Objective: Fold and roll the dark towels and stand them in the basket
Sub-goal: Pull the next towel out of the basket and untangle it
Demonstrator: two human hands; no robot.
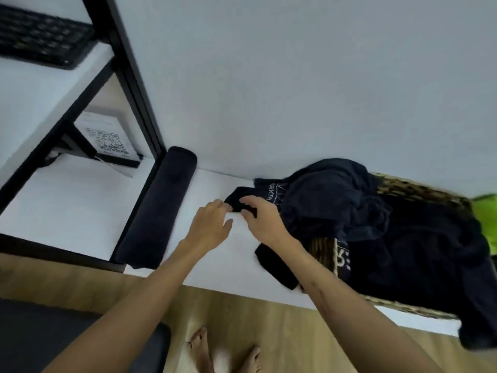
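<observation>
Rolled towel (158, 208) lies flat center-left, long axis lower-left to upper-right. Right hand (262, 218) and left hand (209, 224) both pinch loose towel corner (238, 197).

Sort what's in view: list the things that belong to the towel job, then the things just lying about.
Belongs to the job:
rolled towel
loose towels
basket
left hand and right hand, both at a towel corner

Just lying about:
keyboard
QR code sign
green item
</observation>
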